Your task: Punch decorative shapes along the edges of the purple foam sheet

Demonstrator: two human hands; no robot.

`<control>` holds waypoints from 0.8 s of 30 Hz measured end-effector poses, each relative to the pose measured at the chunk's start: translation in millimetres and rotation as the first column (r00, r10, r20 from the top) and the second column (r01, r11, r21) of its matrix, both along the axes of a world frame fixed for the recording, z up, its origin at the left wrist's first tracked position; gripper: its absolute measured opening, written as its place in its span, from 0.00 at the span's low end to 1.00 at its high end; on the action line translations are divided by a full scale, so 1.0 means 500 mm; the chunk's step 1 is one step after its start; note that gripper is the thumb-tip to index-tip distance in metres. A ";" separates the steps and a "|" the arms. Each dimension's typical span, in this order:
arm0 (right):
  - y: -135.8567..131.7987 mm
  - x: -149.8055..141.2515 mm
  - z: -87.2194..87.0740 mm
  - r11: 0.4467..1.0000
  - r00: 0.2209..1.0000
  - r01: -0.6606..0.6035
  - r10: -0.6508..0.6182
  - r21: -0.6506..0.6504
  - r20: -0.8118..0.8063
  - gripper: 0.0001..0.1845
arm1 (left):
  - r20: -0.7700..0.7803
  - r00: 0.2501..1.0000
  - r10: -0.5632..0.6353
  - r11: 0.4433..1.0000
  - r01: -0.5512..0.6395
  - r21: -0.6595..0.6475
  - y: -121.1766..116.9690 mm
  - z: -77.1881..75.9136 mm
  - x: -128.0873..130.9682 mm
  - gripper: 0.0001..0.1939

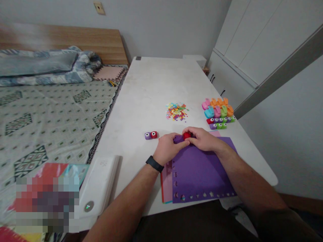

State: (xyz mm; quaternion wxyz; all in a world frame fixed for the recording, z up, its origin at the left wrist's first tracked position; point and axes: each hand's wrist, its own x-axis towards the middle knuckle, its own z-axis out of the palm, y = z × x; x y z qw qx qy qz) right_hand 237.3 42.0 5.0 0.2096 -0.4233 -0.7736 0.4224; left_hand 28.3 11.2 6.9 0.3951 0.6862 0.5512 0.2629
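A purple sheet of paper [204, 174] lies in front of me, with small shapes punched along its left and lower edges. My right hand [205, 139] is closed around a red craft punch [187, 135] at the sheet's far edge. My left hand [169, 147], with a black band on the wrist, grips the sheet's far left part, its thumb reaching toward the punch. Pink paper [166, 185] and other coloured sheets show beneath the purple one. Left of my hands stand a purple punch [147, 135] and another red punch [153, 134].
A pile of colourful paper cutouts [177, 112] lies mid-table. Rows of small punches [220, 120] and larger lever punches [217, 108] stand at the right edge. A white device [101, 185] sits at the left edge, beside a bed [58, 117].
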 end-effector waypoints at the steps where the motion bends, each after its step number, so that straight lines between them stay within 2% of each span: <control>1: -0.001 0.001 0.003 1.000 1.000 -0.004 0.004 -0.004 -0.003 0.10 | 0.000 1.000 -0.001 1.000 0.001 0.000 0.000 0.001 -0.001 0.26; 8: -0.001 0.002 0.009 1.000 1.000 -0.016 0.016 -0.009 0.003 0.12 | 0.004 1.000 -0.014 0.999 0.014 -0.037 0.004 0.003 -0.011 0.28; 13: 0.002 0.006 0.004 1.000 1.000 -0.006 0.006 -0.022 -0.013 0.15 | -0.016 0.999 -0.049 0.998 0.048 -0.046 0.007 0.001 -0.015 0.20; 17: 0.003 0.011 0.009 0.999 0.999 0.031 -0.032 -0.038 -0.038 0.17 | 0.000 0.999 -0.054 0.998 0.054 -0.043 0.007 -0.005 -0.016 0.16; 24: 0.008 0.017 0.015 0.995 0.990 0.102 -0.104 -0.021 -0.100 0.18 | 0.009 0.999 -0.049 0.997 0.049 -0.063 0.008 -0.010 -0.015 0.17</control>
